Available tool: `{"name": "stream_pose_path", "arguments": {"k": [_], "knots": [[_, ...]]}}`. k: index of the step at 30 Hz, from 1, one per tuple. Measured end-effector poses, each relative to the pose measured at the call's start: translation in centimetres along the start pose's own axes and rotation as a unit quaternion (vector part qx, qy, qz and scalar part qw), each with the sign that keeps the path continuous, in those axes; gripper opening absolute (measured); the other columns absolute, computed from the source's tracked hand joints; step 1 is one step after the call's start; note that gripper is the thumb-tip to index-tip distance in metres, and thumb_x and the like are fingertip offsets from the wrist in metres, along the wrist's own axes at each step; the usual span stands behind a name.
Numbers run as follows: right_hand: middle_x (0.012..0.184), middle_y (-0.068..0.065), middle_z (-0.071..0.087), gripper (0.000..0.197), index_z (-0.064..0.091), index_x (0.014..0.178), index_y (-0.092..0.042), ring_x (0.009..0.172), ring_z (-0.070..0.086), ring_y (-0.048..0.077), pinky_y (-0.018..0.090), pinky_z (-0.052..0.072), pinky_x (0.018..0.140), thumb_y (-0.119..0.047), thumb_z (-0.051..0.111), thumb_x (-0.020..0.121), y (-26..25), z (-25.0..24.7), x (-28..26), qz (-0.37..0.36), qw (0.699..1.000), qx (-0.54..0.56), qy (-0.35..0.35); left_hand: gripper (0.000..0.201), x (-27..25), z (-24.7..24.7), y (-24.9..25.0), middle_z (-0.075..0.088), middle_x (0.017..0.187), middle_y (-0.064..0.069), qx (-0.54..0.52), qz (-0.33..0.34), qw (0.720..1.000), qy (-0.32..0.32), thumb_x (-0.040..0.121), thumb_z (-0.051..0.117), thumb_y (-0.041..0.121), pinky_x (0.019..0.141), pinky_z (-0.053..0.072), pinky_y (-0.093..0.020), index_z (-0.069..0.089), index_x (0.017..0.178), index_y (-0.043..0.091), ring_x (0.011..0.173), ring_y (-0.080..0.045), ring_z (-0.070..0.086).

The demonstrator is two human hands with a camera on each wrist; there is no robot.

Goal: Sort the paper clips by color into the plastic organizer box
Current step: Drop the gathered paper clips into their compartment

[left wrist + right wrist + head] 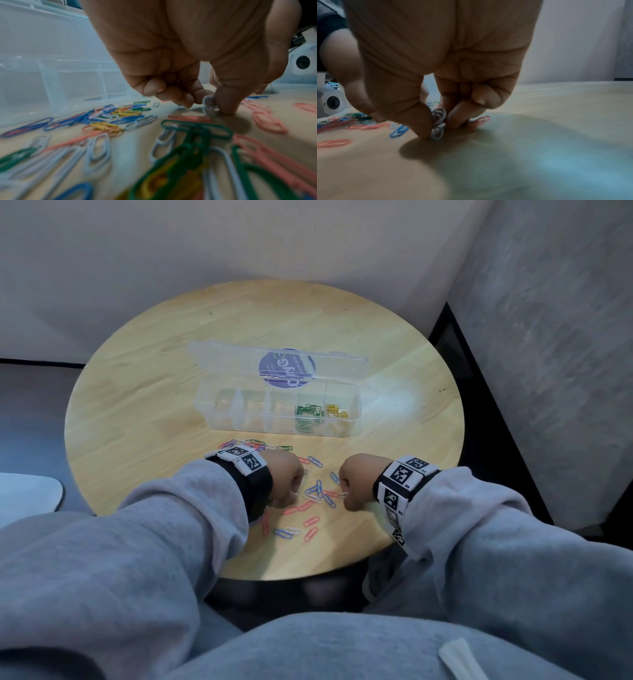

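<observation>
A clear plastic organizer box (236, 424) lies open mid-table, green clips (308, 410) and yellow clips (336, 410) in its two right compartments. Loose clips in pink, blue, white and green (313, 501) lie scattered on the wood near the front edge. My left hand (286, 479) is down on the table, thumb and fingers pinching white clips (210, 106). My right hand (356, 481) likewise pinches a small bunch of white clips (438, 124) against the tabletop. The hands are a short gap apart.
The round wooden table (171, 378) stands in a corner between a white wall and a grey wall. The box lid (284, 364) with a purple sticker is folded back behind it. A mixed heap of clips (109, 116) lies by the box front, left of my left hand.
</observation>
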State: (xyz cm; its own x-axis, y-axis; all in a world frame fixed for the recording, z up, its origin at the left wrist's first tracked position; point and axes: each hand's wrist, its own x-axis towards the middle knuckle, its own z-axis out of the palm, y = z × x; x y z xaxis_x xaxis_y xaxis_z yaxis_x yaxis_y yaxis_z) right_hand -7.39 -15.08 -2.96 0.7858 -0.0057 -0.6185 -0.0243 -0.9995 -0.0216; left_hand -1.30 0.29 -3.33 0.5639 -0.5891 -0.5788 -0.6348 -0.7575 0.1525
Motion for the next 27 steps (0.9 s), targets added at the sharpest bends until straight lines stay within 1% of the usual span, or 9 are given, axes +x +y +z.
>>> {"name": "stream_pose_path", "arguments": {"k": [4, 8, 12, 16, 20, 23, 25, 26, 27], "knots": [[0.07, 0.002, 0.055, 0.003, 0.058, 0.071, -0.016, 0.064, 0.049, 0.02, 0.022, 0.04, 0.055, -0.016, 0.059, 0.075, 0.6, -0.4, -0.6, 0.015, 0.994, 0.104, 0.027, 0.01, -0.9, -0.3, -0.3, 0.06, 0.068, 0.005, -0.116, -0.025, 0.993, 0.03, 0.073, 0.062, 0.015, 0.054, 0.039, -0.019, 0.058, 0.067, 0.022, 0.065, -0.014, 0.054], [0.058, -0.003, 0.059, 0.02, 0.056, 0.059, -0.018, 0.057, 0.052, 0.015, 0.022, 0.043, 0.055, -0.007, 0.065, 0.074, 2.0, -0.4, -0.4, 0.031, 0.957, 0.285, 0.035, 0.021, -1.2, -1.2, -1.5, 0.058, 0.056, 0.01, -0.262, -0.026, 0.963, 0.064, 0.075, 0.069, 0.015, 0.052, 0.044, -0.011, 0.055, 0.06, 0.021, 0.054, -0.007, 0.054], [0.056, 0.006, 0.063, 0.02, 0.056, 0.07, -0.009, 0.048, 0.056, 0.016, 0.024, 0.05, 0.053, 0.006, 0.062, 0.082, 3.0, -0.3, 0.2, 0.004, 0.87, 0.492, -0.022, 0.024, -1.5, -2.2, -2.3, 0.06, 0.062, -0.003, -0.408, -0.015, 0.911, 0.067, 0.078, 0.07, 0.006, 0.054, 0.044, -0.016, 0.054, 0.063, 0.016, 0.052, -0.01, 0.05], [0.056, 0.01, 0.05, 0.022, 0.056, 0.079, -0.005, 0.05, 0.049, 0.021, 0.023, 0.045, 0.046, 0.011, 0.046, 0.088, 3.0, -0.3, 0.2, 0.008, 0.81, 0.586, -0.033, 0.019, -1.6, -2.4, -2.5, 0.055, 0.066, -0.005, -0.548, -0.017, 0.836, 0.032, 0.085, 0.059, -0.005, 0.045, 0.045, -0.012, 0.06, 0.079, 0.013, 0.048, -0.005, 0.054], [0.062, 0.009, 0.04, 0.03, 0.046, 0.07, -0.006, 0.053, 0.04, 0.019, 0.02, 0.035, 0.044, 0.007, 0.028, 0.089, 2.5, -0.4, 0.3, 0.047, 0.771, 0.633, -0.052, 0.026, -2.0, -2.5, -1.8, 0.047, 0.064, -0.003, -0.588, -0.039, 0.808, -0.008, 0.093, 0.043, -0.003, 0.043, 0.047, -0.01, 0.063, 0.082, 0.01, 0.059, -0.013, 0.051], [0.065, 0.009, 0.039, 0.026, 0.041, 0.07, -0.009, 0.054, 0.038, 0.019, 0.016, 0.035, 0.038, 0.0, 0.028, 0.09, 2.2, -0.5, -0.1, 0.069, 0.748, 0.656, -0.074, 0.032, -1.9, -2.4, -1.2, 0.046, 0.066, -0.005, -0.598, -0.068, 0.798, -0.029, 0.093, 0.034, -0.003, 0.039, 0.044, -0.011, 0.059, 0.075, 0.008, 0.047, -0.009, 0.055], [0.062, 0.006, 0.039, 0.023, 0.041, 0.071, -0.01, 0.05, 0.037, 0.016, 0.017, 0.033, 0.038, -0.008, 0.037, 0.093, 2.0, -0.6, -0.3, 0.084, 0.76, 0.64, -0.082, 0.031, -1.9, -2.3, -1.2, 0.047, 0.066, -0.005, -0.62, -0.082, 0.779, -0.042, 0.091, 0.033, -0.001, 0.038, 0.042, -0.011, 0.056, 0.073, 0.009, 0.039, -0.006, 0.054], [0.061, 0.006, 0.041, 0.023, 0.042, 0.07, -0.011, 0.049, 0.038, 0.017, 0.019, 0.032, 0.04, -0.014, 0.044, 0.093, 2.0, -0.6, -0.3, 0.082, 0.797, 0.593, -0.076, 0.029, -1.9, -2.3, -1.3, 0.047, 0.066, -0.004, -0.626, -0.084, 0.773, -0.049, 0.091, 0.034, 0.001, 0.037, 0.04, -0.011, 0.054, 0.072, 0.009, 0.037, -0.005, 0.052], [0.06, 0.006, 0.044, 0.025, 0.044, 0.069, -0.012, 0.051, 0.039, 0.018, 0.022, 0.033, 0.044, -0.021, 0.051, 0.092, 2.0, -0.6, -0.3, 0.071, 0.855, 0.509, -0.065, 0.028, -1.9, -2.3, -1.3, 0.046, 0.066, -0.004, -0.625, -0.087, 0.773, -0.057, 0.091, 0.035, 0.004, 0.036, 0.038, -0.011, 0.053, 0.071, 0.009, 0.036, -0.005, 0.05]]}}
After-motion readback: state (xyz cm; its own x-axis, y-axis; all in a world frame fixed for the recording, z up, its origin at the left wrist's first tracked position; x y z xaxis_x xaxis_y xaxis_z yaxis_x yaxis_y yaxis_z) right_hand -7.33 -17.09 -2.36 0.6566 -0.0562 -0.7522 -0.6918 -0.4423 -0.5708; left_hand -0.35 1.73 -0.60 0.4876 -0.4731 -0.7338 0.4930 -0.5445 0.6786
